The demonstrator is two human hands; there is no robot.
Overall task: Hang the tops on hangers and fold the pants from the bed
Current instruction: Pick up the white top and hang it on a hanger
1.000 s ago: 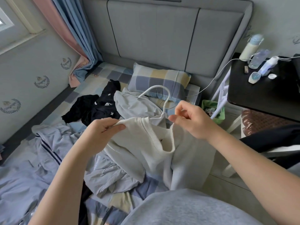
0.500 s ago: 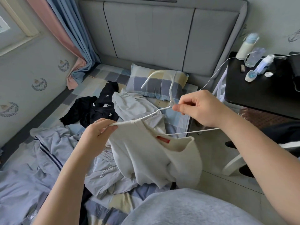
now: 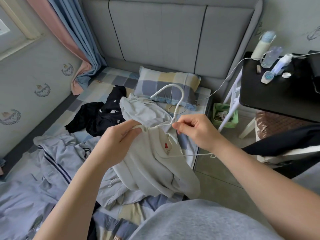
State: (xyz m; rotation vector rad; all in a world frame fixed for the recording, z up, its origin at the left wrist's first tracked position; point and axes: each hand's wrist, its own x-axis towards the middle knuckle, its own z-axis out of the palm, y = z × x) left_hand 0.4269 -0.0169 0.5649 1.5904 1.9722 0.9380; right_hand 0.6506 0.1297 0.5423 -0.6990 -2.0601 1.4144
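Observation:
A cream top (image 3: 155,167) with a red neck label hangs over the bed from a white wire hanger (image 3: 179,103). My left hand (image 3: 119,137) pinches the top's shoulder, where one arm of the hanger sits inside it. My right hand (image 3: 195,130) pinches the hanger just below its hook. The hanger's other arm sticks out bare through the neck opening toward the right. On the bed lie a black garment (image 3: 98,116), a pale grey garment (image 3: 142,111) and grey-blue clothes with dark stripes (image 3: 50,163).
A checked pillow (image 3: 166,84) rests against the grey headboard. A black side table (image 3: 280,94) with bottles stands at the right, a white cable running from it to the bed. A green bin (image 3: 223,115) sits on the floor between bed and table.
The hanger has been turned upright and drawn out of the neck, so one arm now shows bare on the right. Both hands have come closer together; the top hangs lower.

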